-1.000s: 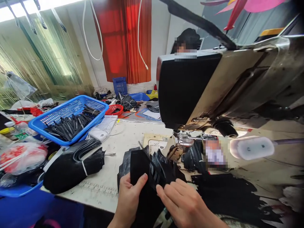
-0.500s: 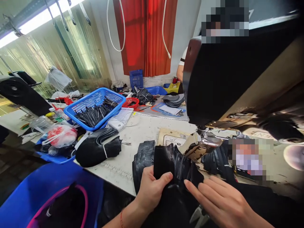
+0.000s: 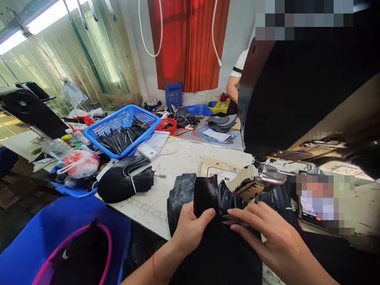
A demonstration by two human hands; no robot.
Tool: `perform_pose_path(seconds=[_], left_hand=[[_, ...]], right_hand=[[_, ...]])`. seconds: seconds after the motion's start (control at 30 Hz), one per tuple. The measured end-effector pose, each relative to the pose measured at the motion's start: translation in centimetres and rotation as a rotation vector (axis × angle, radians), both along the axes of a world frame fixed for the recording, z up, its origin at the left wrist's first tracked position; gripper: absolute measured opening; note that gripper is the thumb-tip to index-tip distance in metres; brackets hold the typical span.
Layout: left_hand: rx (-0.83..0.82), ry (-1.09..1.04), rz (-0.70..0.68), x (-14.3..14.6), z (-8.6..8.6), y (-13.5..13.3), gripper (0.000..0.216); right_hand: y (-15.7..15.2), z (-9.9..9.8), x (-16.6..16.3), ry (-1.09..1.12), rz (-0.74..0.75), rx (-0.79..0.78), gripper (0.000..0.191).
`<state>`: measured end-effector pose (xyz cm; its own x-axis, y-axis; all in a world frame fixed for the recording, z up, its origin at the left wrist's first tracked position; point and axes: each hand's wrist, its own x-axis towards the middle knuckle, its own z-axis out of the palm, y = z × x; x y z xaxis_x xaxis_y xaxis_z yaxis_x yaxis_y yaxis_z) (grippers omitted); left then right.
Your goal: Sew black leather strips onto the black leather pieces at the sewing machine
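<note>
My left hand [image 3: 192, 225] is closed around a stack of black leather-like pieces [image 3: 206, 194], its thumb pressed on the top piece. The stack fans out in overlapping layers behind the fingers and hangs over the table's front edge. In my right hand [image 3: 267, 229] is a pair of thread snips [image 3: 233, 220], gripped between thumb and fingers. Their metal tips point left, close to the edge of the top piece beside my left thumb. Most of the snips is hidden by the fingers. Just behind the stack stands the sewing machine's needle area [image 3: 261, 168].
The sewing machine head [image 3: 285, 95] looms at the right. A tied bundle of black pieces [image 3: 124, 182] and a blue basket [image 3: 121, 126] of black strips lie on the left. A blue bin [image 3: 35, 233] stands lower left; a phone [image 3: 314, 209] lies right. Another person's arm [image 3: 233, 85] shows behind.
My right hand has turned and raised the snips to the edge of the stack, from lower down. My left hand keeps its hold. The view has shifted slightly.
</note>
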<state>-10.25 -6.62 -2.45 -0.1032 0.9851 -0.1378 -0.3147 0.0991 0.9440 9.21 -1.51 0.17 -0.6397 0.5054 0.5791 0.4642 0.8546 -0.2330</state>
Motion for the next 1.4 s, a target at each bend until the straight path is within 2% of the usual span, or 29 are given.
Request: perform_pose_path(seconds=[0.13,0.27,0.63,0.83,1.03,1.27,1.33,1.4], left_hand=[[-0.011,-0.004,-0.013,0.1,0.1,0.0,0.033],[-0.003,0.060,-0.006,0.1,-0.2,0.1,0.033],[-0.001,0.016,-0.031,0.2,-0.4,0.1,0.031],[0.028,0.074,-0.034,0.3,-0.2,0.3,0.027],[0.065,0.114,-0.073,0.4,0.2,0.4,0.024],[-0.003,0.189,-0.063,0.0,-0.1,0.6,0.026],[-0.023,0.135,-0.059,-0.3,-0.2,0.6,0.027],[-0.041,0.088,-0.050,-0.4,-0.4,0.7,0.030]], right_hand=[[-0.5,-0.3,-0.4,-0.020,-0.031,0.052,0.022],[-0.8,-0.3,-0.3,-0.020,-0.015,0.068,0.018],[-0.4,0.1,-0.5,-0.046,-0.020,0.063,0.020],[-0.1,0.3,-0.5,-0.095,-0.005,0.047,0.024],[0.4,0.3,-0.6,-0.146,0.054,-0.034,0.026],[0.0,0.3,-0.5,-0.132,0.020,-0.104,0.019],[-0.2,0.3,-0.2,-0.092,-0.037,-0.200,0.012],[-0.4,0.1,0.0,0.000,-0.122,-0.384,0.021]])
